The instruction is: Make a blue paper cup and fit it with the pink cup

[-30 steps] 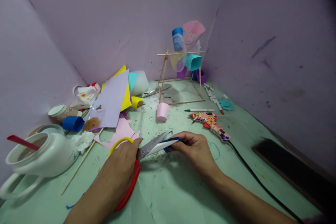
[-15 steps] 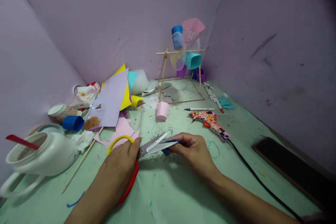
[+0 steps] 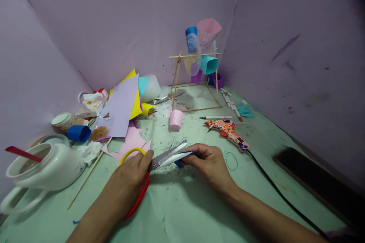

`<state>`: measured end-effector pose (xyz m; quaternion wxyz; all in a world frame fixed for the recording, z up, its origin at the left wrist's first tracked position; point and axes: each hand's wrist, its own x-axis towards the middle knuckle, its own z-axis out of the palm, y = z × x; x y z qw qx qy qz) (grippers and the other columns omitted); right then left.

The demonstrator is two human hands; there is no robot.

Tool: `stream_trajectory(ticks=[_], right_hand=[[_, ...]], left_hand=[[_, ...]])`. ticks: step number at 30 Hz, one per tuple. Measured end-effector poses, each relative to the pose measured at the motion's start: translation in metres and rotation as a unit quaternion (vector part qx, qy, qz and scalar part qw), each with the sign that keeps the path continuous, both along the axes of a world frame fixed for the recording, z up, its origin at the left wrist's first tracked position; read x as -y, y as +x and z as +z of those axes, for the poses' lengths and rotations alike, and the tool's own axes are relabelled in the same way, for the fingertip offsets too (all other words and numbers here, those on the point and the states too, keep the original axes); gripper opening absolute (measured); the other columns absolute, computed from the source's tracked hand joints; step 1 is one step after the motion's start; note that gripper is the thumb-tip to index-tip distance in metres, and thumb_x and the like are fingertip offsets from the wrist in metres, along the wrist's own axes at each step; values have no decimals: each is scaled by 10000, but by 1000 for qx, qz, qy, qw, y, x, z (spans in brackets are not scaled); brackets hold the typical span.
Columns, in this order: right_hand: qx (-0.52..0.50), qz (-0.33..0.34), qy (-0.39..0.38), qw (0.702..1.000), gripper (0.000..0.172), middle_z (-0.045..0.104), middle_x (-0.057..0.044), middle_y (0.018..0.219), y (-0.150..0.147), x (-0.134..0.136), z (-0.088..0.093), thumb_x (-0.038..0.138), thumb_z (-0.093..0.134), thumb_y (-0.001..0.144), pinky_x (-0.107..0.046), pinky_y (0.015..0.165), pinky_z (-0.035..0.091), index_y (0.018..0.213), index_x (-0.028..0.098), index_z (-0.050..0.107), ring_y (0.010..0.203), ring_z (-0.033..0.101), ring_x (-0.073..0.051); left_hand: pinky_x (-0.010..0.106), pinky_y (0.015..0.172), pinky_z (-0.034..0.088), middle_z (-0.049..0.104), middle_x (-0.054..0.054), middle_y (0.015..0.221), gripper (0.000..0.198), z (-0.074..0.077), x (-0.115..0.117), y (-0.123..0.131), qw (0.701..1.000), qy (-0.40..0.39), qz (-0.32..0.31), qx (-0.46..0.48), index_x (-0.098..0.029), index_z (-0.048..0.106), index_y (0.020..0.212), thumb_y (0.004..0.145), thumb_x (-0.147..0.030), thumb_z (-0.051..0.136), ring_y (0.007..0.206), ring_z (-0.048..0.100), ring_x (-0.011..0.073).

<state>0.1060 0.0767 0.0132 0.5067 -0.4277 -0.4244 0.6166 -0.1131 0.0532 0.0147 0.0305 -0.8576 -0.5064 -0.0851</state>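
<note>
My left hand (image 3: pixel 131 176) is closed round the handles of a pair of scissors (image 3: pixel 155 163), one loop yellow and the other red. Their blades point right, slightly parted, with the tips beside my right hand (image 3: pixel 207 161). Pinched between that hand's thumb and fingers is a small piece of blue paper (image 3: pixel 179 163), mostly hidden by the fingers and blades. A small pink paper cup (image 3: pixel 176 119) stands just beyond the blades. Pink paper scraps (image 3: pixel 132 140) lie behind the yellow loop.
A stick frame (image 3: pixel 176 79) carries a wheel with coloured paper cups at the back. To the right lie a flowered glue gun (image 3: pixel 226 131) with a black cord, markers (image 3: pixel 229 102) and a dark phone-like slab (image 3: pixel 310 178). At left stand a white teapot (image 3: pixel 59 167) and coloured paper sheets (image 3: pixel 121 102).
The scissor blades have shifted slightly, and my left forearm has moved a little left. My right hand keeps its pinch on the blue paper. The view has tilted very slightly.
</note>
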Motion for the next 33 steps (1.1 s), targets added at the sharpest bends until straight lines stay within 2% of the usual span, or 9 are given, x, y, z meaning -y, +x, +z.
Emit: stream_trajectory(ticks=[13,17,21,23,28,33], right_hand=[[0,5,3,1000,65,709,-24,597,1,-2,-3,187,728,592,-254,593,509,652,163,736,555,630,-141],[19,0,23,1000,65,710,-25,618,0,0,-4,180,710,609,-260,605,508,666,168,739,576,631,-147],[45,5,40,998,51,678,0,555,-3,2,-2,157,690,602,-239,558,487,621,181,731,524,594,-129],[46,2,43,998,53,667,7,532,-3,2,-1,161,687,598,-240,545,483,616,185,730,507,586,-128],[39,-7,32,999,57,695,-12,575,-3,2,-4,174,704,580,-251,542,490,628,182,734,526,607,-144],[41,2,38,998,47,706,-27,615,-2,2,-9,173,698,619,-246,567,493,649,171,734,564,620,-147]], left_hand=[[315,671,517,633,75,883,432,1,1,0,1000,-11,12,8,-188,452,1216,814,-71,348,785,618,199],[395,767,498,615,107,914,427,-9,-4,1,1000,19,-3,-12,-146,430,1232,815,-79,375,844,595,233],[452,800,473,589,143,951,446,-16,-6,5,997,71,-19,0,-106,374,1270,824,-89,373,897,565,267],[450,802,472,585,141,962,470,-14,-4,7,998,59,-4,2,-112,351,1287,819,-75,362,901,561,263],[434,801,491,608,138,1020,527,-5,1,9,999,-31,8,-19,-146,361,1293,776,-43,356,910,591,249],[470,839,484,623,151,1011,510,-11,3,10,998,-25,40,-35,-126,394,1269,779,-13,309,958,608,272]])
